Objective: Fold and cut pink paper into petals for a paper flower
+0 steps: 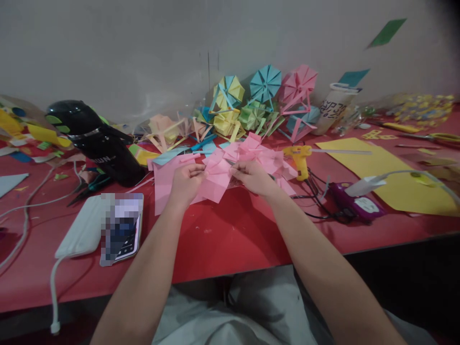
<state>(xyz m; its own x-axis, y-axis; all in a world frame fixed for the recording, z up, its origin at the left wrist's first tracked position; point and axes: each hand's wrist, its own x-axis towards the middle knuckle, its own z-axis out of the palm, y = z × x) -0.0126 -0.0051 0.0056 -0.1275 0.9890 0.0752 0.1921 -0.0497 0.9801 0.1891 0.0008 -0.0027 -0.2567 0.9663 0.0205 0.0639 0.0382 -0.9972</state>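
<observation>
A folded piece of pink paper is held up between both my hands over the red tabletop. My left hand pinches its left side, and the fingers of my right hand close on its right edge. Just behind it lies a heap of pink folded paper pieces. Flat pink sheets lie by my left hand. To the right of my right hand rests a yellow glue gun with a dark cord.
Paper wheel models stand against the wall. At left are a black bottle, a phone and a white power bank with cables. A purple power strip and yellow sheet lie right, scissors beyond.
</observation>
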